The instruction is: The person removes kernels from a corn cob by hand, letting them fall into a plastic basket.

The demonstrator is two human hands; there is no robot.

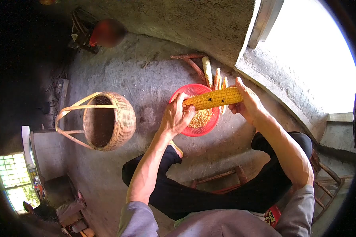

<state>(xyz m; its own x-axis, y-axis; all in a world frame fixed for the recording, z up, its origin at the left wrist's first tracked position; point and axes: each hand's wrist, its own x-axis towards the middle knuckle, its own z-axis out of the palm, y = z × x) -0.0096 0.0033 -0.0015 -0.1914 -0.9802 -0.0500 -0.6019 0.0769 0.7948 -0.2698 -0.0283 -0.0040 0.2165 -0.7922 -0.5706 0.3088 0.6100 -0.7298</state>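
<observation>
Between my two hands an ear of corn (215, 98) is held nearly level, its yellow kernels in rows with a few dark spots. My left hand (176, 115) grips its left end, thumb along the lower side. The right end is in my right hand (247, 103), thumb on top and fingers below. Under the ear sits a red plastic basket (201, 131) on the floor, with loose corn kernels (201, 118) in it. The ear hides part of the basket.
Several bare cobs (207, 71) lie on the concrete floor beyond the basket, near the wall. A woven bamboo basket (126, 122) with a tall handle stands to the left. A wooden stool (221, 176) shows between my legs, and a wooden chair (324, 185) is at the right.
</observation>
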